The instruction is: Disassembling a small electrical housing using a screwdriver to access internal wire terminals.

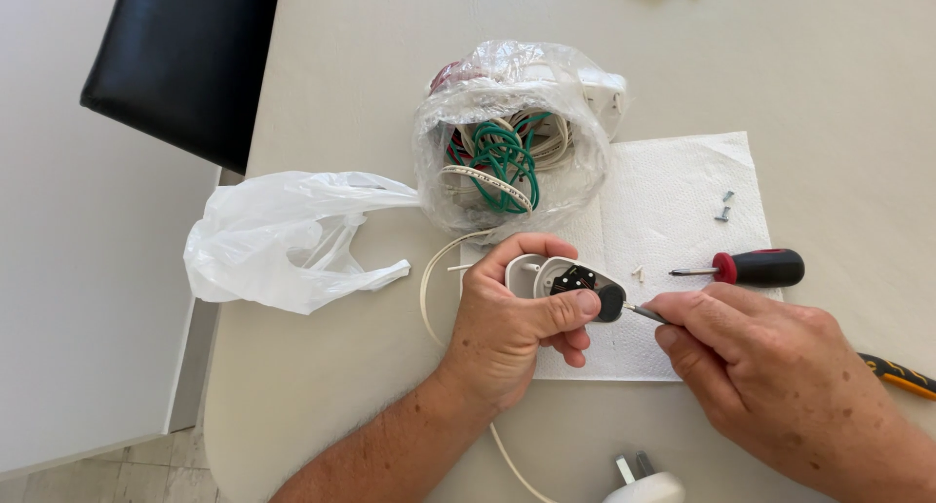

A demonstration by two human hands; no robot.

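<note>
My left hand (pixel 512 332) grips a small white oval switch housing (pixel 565 281), opened so its black inner parts show. A white cord (pixel 429 279) runs from it and loops toward a white plug (pixel 643 483) at the bottom edge. My right hand (pixel 770 376) pinches a thin metal tool (pixel 643 313) whose tip touches the black end of the housing. Both hands hover over a white paper towel (pixel 673 211).
A red-and-black screwdriver (pixel 751 268) and two small screws (pixel 724 206) lie on the towel. A clear plastic bag of green and white wires (pixel 507 152) stands behind, a crumpled white bag (pixel 283 240) to its left. An orange-and-black tool handle (pixel 902 374) lies right; a black chair (pixel 185 59) is at back left.
</note>
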